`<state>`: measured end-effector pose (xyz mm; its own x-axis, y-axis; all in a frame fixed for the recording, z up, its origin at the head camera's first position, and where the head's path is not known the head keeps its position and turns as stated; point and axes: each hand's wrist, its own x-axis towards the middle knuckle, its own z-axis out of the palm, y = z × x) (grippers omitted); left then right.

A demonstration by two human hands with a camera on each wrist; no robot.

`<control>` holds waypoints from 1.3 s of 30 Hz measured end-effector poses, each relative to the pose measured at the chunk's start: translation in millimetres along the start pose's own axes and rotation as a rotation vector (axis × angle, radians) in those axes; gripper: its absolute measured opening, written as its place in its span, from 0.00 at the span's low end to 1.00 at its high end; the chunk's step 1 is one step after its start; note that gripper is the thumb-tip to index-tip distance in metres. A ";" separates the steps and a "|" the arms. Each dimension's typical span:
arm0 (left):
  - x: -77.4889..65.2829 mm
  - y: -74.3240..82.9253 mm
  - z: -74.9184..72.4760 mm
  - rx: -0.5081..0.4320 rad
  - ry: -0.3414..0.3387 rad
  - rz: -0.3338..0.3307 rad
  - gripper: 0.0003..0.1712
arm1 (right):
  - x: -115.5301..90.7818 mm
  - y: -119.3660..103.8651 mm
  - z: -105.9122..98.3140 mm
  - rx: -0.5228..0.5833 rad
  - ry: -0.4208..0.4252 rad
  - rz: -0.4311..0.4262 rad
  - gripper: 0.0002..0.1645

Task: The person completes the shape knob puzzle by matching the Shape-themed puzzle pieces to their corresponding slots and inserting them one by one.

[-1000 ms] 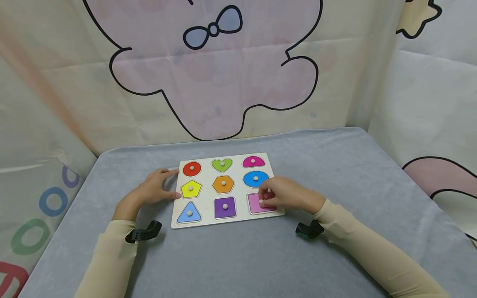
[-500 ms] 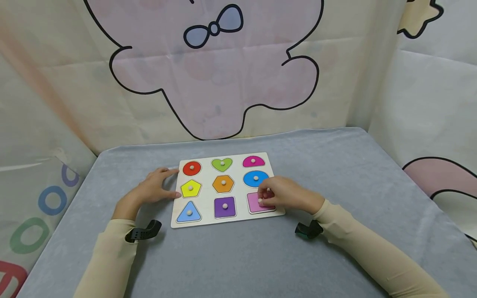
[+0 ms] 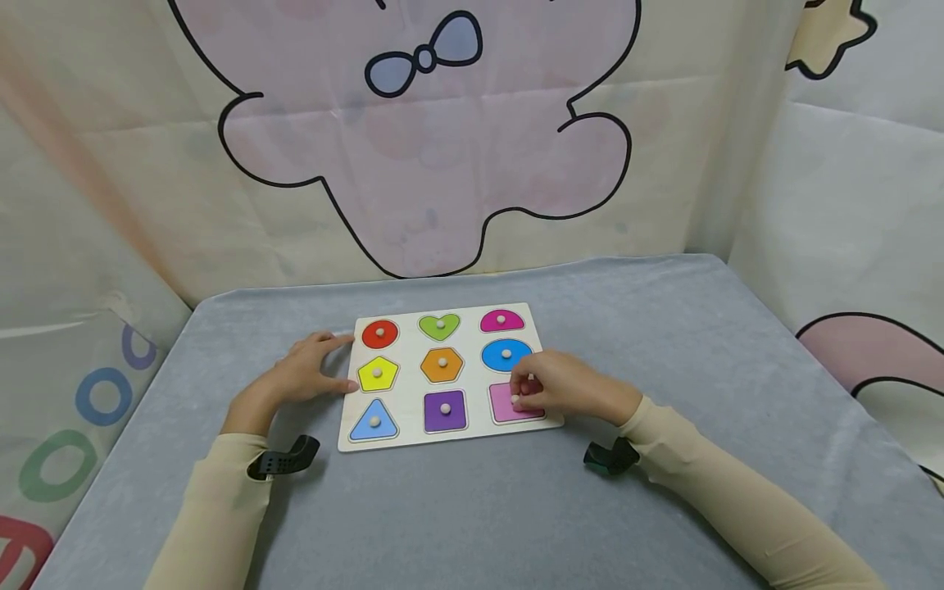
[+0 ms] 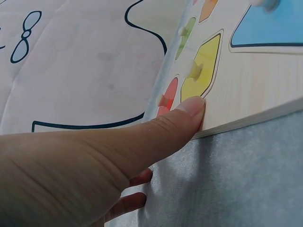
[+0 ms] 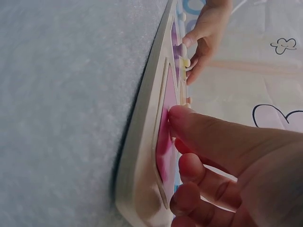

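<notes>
Pink piece (image 3: 507, 403) under right-hand grip (image 3: 564, 385)

honestly barely anything moved here, right hand (image 3: 564, 385) just nudged a hair lower over the pink square piece (image 3: 509, 403), fingertips pinching its little knob the same way

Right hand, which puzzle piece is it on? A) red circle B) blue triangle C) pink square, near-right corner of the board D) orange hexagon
C: the right hand pinches the knob of the pink square in the board's near-right corner; the right wrist view shows its fingers on that pink piece, while the left hand rests at the board's left edge.
</notes>
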<state>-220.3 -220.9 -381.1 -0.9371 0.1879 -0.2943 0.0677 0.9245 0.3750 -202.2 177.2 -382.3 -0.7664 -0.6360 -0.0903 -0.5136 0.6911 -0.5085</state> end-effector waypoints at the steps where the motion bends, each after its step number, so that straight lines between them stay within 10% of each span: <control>1: 0.0 0.0 -0.1 0.000 0.000 0.000 0.55 | 0.0 0.0 0.1 0.001 0.000 -0.001 0.09; 39: -0.8 -0.9 0.6 -0.003 0.012 0.021 0.54 | -1.3 3.3 0.0 0.008 -0.003 -0.018 0.08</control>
<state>-219.4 -221.7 -381.7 -0.9396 0.2028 -0.2758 0.0860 0.9196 0.3832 -202.9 180.4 -383.9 -0.7558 -0.6495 -0.0833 -0.5244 0.6766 -0.5169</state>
